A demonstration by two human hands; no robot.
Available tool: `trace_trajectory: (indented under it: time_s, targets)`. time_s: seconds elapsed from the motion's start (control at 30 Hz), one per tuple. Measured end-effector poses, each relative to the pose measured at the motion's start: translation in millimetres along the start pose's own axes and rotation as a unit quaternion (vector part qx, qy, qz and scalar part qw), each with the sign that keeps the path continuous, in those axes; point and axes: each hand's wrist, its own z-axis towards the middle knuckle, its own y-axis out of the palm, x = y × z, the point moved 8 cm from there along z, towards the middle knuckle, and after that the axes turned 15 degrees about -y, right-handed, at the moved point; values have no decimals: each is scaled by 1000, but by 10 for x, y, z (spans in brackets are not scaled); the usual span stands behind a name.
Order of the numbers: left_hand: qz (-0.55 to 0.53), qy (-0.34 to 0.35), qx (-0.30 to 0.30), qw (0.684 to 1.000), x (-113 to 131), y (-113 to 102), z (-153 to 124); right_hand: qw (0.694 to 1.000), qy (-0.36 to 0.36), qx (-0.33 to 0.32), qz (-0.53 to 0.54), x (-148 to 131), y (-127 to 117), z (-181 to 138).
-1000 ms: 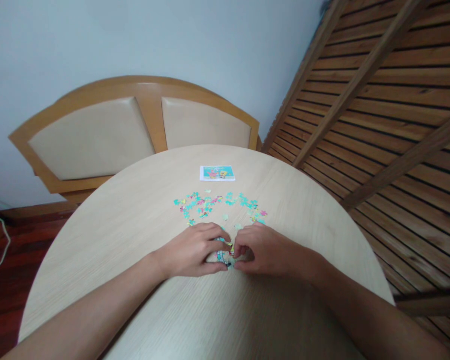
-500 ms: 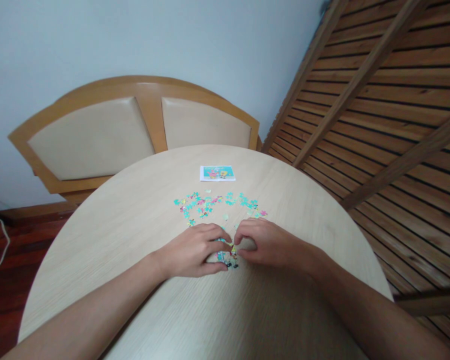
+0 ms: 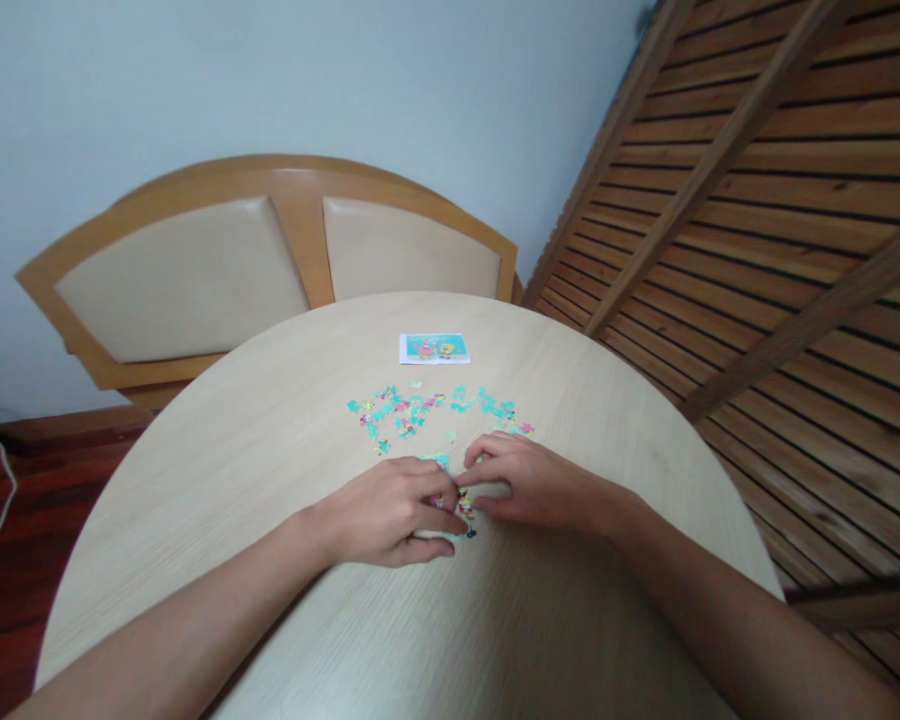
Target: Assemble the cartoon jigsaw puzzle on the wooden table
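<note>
A small joined patch of jigsaw puzzle pieces (image 3: 465,504) lies on the table between my hands, partly covered by fingers. My left hand (image 3: 394,510) rests over its left side, fingers stretched and apart, the fingertips on the pieces. From the right, my right hand (image 3: 529,480) has its index finger and thumb bent around the patch's right edge, touching it. Whether a single piece sits in those fingertips is too small to tell. Beyond the hands, loose jigsaw pieces (image 3: 409,405) in turquoise, pink and yellow are scattered, with more turquoise pieces (image 3: 484,400) to their right.
A picture card (image 3: 435,348) with a pink and a yellow cartoon figure lies behind the loose pieces. The round wooden table (image 3: 270,400) faces a padded headboard-like panel (image 3: 187,280). A slatted wooden structure (image 3: 757,200) leans on the right, and a white cable (image 3: 7,480) hangs at far left.
My left fingers have slid slightly right and down over the joined patch, covering more of it. My right index finger has stretched left onto the pieces. The loose pieces and card stay put.
</note>
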Motion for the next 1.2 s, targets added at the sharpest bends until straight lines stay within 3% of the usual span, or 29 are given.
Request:
trace_trajectory:
  time_s: [0.47, 0.57, 0.67, 0.73, 0.9, 1.2]
  targets:
    - [14, -6, 12, 1000, 13, -60, 15, 999, 39, 1, -14, 71, -52, -43]
    - [57, -102, 62, 991, -216, -217, 7, 999, 44, 7, -7, 63, -72, -43]
    - [83, -275, 143, 947, -619, -422, -99, 999, 51, 17, -4, 51, -96, -35]
    - [88, -331, 149, 927, -797, -437, -161, 998, 54, 21, -6, 47, -106, -32]
    - [94, -365, 126, 918, -959, -303, -180, 999, 53, 3, -3, 58, -76, -30]
    - [80, -376, 166, 908, -1032, -243, -144, 998, 61, 1, -2, 59, -81, -23]
